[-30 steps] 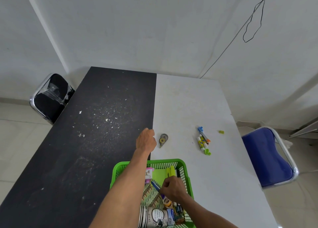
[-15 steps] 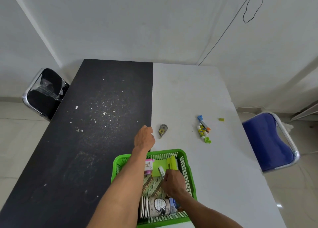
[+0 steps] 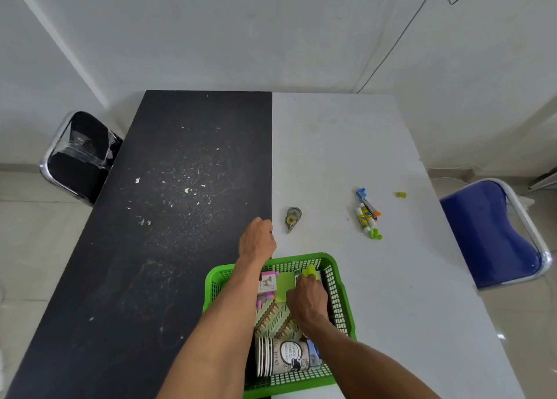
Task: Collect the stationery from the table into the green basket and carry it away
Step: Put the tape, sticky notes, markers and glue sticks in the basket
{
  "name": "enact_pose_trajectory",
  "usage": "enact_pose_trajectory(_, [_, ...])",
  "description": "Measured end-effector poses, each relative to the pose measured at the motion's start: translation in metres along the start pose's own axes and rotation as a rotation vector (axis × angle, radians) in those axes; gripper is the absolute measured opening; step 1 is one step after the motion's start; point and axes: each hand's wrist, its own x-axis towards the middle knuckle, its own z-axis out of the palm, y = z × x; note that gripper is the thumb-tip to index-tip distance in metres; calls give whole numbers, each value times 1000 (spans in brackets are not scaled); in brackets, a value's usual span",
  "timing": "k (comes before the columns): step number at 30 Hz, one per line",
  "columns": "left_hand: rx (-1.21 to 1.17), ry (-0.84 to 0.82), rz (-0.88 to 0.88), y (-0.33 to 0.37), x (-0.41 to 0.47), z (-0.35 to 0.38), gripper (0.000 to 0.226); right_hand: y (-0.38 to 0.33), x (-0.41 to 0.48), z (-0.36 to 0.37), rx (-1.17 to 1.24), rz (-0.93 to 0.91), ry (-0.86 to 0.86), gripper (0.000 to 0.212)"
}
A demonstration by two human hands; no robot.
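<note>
Inside green basket [image 3: 338, 293], right hand [image 3: 308, 300] grip unclear; left hand [image 3: 256, 242] curled, contents hidden; cup [image 3: 290, 359] lettering illegible.

Open desk [image 3: 346, 145] runs from the far edge down to the correction tape [image 3: 293, 217] and the marker cluster [image 3: 367, 214] nearer the right edge. At the near edge, both forearms [image 3: 229, 323] cross above the crowded green basket [image 3: 301, 256].

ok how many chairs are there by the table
2: a black chair at the left of view, a blue chair at the right. Others may be out of frame.
</note>
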Motion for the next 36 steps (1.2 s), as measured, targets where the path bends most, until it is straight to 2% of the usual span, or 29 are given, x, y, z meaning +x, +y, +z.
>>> enact_pose_trajectory(4, [-2, -7, 1, 0, 4, 2, 19, -2, 4, 1, -43, -38, -13, 34])
enact_pose_trajectory(14, [-15, -29, 2, 6, 5, 6, 19, -3, 5, 1, -42, -29, -10, 28])
enact_pose_trajectory(26, [-6, -40, 13, 12, 1, 5, 23, 3, 8, 1, -64, -124, -23, 26])
enact_pose_trajectory(33, [-11, -45, 17, 20, 2, 3, 25, 5, 9, 3, -69, -178, 9, 28])
enact_pose_trajectory(36, [-4, -51, 17, 24, 5, 5, 26, 5, 14, -2, 17, -157, 65, 19])
